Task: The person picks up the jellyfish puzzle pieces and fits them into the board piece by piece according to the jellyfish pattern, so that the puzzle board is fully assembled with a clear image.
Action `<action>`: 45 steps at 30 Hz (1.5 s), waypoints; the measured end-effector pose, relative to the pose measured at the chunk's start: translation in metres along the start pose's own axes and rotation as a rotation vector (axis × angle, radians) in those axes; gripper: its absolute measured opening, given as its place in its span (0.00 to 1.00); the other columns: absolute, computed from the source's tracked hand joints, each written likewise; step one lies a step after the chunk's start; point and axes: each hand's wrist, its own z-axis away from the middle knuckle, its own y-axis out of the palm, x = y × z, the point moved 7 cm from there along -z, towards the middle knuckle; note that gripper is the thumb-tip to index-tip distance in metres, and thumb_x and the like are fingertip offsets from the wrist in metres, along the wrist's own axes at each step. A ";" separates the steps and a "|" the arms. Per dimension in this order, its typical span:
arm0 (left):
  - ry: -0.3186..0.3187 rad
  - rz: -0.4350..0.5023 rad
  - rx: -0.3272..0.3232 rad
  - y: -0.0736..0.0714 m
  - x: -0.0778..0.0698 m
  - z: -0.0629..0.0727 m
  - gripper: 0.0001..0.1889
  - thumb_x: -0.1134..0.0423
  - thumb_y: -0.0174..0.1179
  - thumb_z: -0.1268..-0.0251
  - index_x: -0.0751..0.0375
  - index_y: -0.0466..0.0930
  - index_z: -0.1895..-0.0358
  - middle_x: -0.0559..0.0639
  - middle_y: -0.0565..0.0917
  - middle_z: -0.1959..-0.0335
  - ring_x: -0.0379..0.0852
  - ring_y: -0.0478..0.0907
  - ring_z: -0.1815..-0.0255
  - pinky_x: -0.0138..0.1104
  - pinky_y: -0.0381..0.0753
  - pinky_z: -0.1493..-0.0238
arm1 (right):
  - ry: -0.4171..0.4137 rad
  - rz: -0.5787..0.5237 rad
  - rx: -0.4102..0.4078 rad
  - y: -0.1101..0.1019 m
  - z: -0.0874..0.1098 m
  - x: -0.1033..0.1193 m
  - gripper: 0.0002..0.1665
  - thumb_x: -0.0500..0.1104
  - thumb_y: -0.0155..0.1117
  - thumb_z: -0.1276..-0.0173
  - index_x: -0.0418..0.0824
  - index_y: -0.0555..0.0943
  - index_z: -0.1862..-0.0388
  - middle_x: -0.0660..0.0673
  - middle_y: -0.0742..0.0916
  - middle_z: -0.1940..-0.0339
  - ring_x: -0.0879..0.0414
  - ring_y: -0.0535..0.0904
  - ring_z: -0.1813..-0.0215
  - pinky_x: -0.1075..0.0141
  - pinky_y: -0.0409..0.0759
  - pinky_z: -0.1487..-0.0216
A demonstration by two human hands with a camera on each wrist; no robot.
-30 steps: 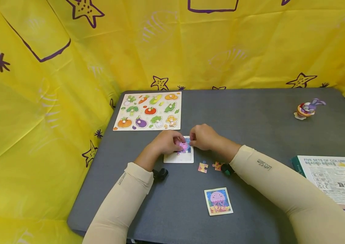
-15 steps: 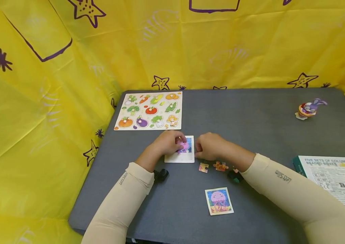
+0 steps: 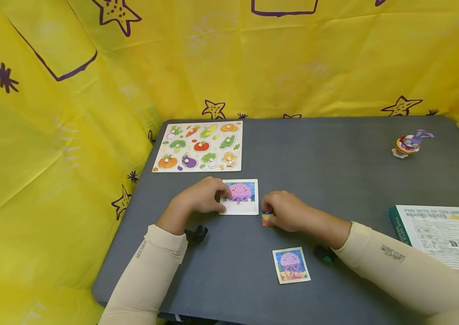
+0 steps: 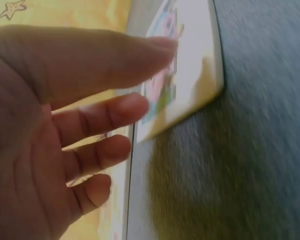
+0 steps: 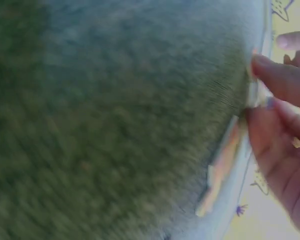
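Observation:
A white puzzle tray (image 3: 247, 209) lies mid-table, with a pink jellyfish picture (image 3: 239, 191) filling its upper part and a bare white strip below. At its left edge my left hand (image 3: 206, 195) has thumb and fingers spread apart with nothing between them; the left wrist view shows the thumb (image 4: 155, 55) over the tray. To the right of the tray, my right hand (image 3: 284, 209) pinches a yellow-orange jigsaw piece (image 3: 266, 220) between thumb and finger. Another orange piece (image 5: 222, 167) lies near that hand in the right wrist view; the hand hides it in the head view.
A jellyfish picture card (image 3: 291, 265) lies nearer the front edge. Behind the tray is a vegetable peg board (image 3: 197, 146). A white box (image 3: 440, 234) stands at the right, and a purple rabbit figurine (image 3: 410, 144) at the back right. Yellow cloth (image 3: 294, 58) hangs behind.
My left hand has drawn back leftward off the jellyfish picture and spread its fingers. My right hand has left the tray's right edge, moved down, and taken hold of a jigsaw piece.

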 end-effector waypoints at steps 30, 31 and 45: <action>-0.037 0.079 -0.083 0.004 0.017 0.001 0.17 0.58 0.75 0.41 0.54 0.85 0.50 0.50 0.78 0.62 0.48 0.72 0.56 0.39 0.71 0.51 | 0.145 -0.152 -0.038 0.012 -0.097 0.017 0.08 0.46 0.77 0.39 0.46 0.88 0.73 0.54 0.86 0.77 0.57 0.80 0.67 0.65 0.75 0.65; -0.042 0.076 -0.083 0.005 0.017 0.001 0.17 0.58 0.75 0.42 0.54 0.85 0.50 0.50 0.78 0.62 0.48 0.72 0.56 0.39 0.71 0.51 | 0.168 -0.138 -0.034 0.011 -0.098 0.015 0.10 0.48 0.77 0.38 0.46 0.87 0.75 0.53 0.86 0.76 0.56 0.79 0.67 0.65 0.75 0.65; -0.090 -0.083 -0.090 0.004 0.010 -0.001 0.17 0.50 0.74 0.42 0.51 0.84 0.52 0.47 0.80 0.59 0.48 0.72 0.53 0.44 0.72 0.48 | 0.155 -0.035 -0.008 0.000 -0.099 0.012 0.08 0.47 0.73 0.36 0.46 0.84 0.71 0.50 0.85 0.71 0.53 0.79 0.65 0.62 0.74 0.64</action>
